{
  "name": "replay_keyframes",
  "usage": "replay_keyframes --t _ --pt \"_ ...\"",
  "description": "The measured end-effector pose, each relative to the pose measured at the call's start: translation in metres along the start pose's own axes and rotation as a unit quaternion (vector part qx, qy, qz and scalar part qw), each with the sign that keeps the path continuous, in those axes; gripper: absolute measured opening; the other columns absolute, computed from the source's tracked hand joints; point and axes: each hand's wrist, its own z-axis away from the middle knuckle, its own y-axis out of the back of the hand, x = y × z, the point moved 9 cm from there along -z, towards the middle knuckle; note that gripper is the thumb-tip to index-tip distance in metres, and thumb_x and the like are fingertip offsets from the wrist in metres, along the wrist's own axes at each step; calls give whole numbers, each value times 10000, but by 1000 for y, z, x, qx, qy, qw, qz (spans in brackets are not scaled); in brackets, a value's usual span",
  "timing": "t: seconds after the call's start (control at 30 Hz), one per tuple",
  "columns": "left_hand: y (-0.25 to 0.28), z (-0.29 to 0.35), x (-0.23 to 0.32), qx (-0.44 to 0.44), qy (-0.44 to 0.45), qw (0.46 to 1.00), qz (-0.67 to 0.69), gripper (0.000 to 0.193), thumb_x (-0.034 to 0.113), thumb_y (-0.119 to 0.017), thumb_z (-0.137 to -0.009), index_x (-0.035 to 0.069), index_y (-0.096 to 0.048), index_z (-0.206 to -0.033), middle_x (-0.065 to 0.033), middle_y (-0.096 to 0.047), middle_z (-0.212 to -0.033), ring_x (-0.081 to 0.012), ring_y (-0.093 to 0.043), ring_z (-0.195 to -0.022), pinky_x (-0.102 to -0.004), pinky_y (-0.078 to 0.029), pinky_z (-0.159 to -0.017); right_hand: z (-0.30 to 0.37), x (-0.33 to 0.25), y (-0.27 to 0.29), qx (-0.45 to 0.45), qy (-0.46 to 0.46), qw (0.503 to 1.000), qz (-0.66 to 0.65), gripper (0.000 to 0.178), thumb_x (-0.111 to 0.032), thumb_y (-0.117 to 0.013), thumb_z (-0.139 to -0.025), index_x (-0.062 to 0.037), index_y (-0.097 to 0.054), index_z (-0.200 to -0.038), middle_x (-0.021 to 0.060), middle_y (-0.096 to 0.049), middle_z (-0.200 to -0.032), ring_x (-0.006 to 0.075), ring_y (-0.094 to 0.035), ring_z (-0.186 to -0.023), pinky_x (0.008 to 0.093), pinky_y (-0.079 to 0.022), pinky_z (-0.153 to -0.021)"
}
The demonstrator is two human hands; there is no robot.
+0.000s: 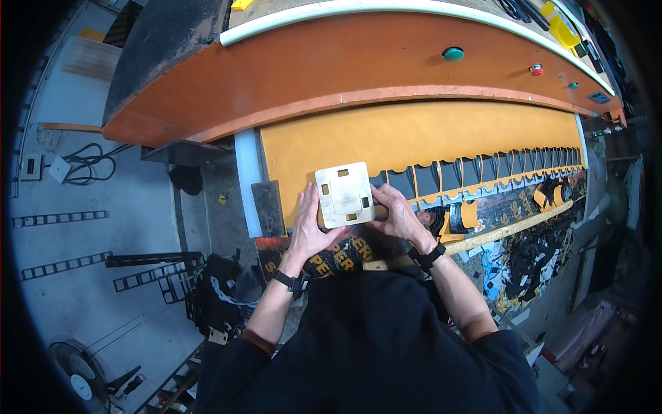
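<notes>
A pale square cutting die (345, 200), with rounded corners and several small rectangular holes, sits over the left end of the yellow sheet material (414, 131). My left hand (308, 224) grips its left edge, thumb at the near corner. Against its right edge, my right hand (398, 215) has its fingers curled. The die hides whatever lies under it. A row of cut-out openings runs along the sheet's near edge to the right, showing dark material through them.
Beyond the sheet stands the machine's orange beam (331, 76), with a green button (453, 54) and a red button (536, 70). Yellow offcuts (463, 217) lie right of my right hand. A wooden strip (483, 238) borders the near side. Scraps (524, 269) are heaped below it.
</notes>
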Motion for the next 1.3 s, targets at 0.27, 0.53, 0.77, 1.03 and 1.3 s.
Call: replay_keyframes --t 0.27,0.53,0.77,1.03,1.3 --pt "8 3 -5 30 30 998 43 1288 252 -1009 -767 -24 -243 -1765 -367 -301 -1789 -507 -280 -1688 -556 -272 -1390 -2 -3 1 13 14 999 43 984 -215 -1017 -713 -14 -613 -1587 138 -654 -1116 376 -635 -1094 468 -510 -959" --pt "6 0 -1 27 14 999 15 1298 262 -1012 -752 -22 -250 -1764 -350 -312 -1793 -509 -301 -1680 -564 -272 -1389 -2 -3 6 7 26 999 34 995 -191 -1003 -722 -17 -591 -1611 161 -676 -1209 398 -640 -1168 484 -506 -1032" --pt "9 -2 3 34 -13 999 -17 1309 318 -1044 -710 -4 -318 -1750 -342 -384 -1762 -479 -344 -1670 -583 -242 -1397 -4 -3 9 2 36 999 -27 990 -136 -996 -719 8 -580 -1605 185 -673 -1180 413 -654 -1129 479 -526 -1018" --pt "3 -5 3 23 -1 999 -31 1290 361 -1025 -728 -60 -329 -1728 -372 -398 -1739 -470 -364 -1663 -601 -208 -1401 -2 1 13 -14 2 1000 -11 957 -170 -999 -733 87 -589 -1559 224 -653 -1165 438 -649 -1123 481 -550 -999" --pt "4 -19 4 29 -11 999 -41 1277 367 -1016 -735 -56 -335 -1729 -369 -404 -1737 -471 -369 -1660 -611 -206 -1398 -13 2 23 -6 12 1000 -19 953 -145 -994 -731 73 -585 -1564 236 -657 -1167 442 -655 -1116 488 -549 -990"
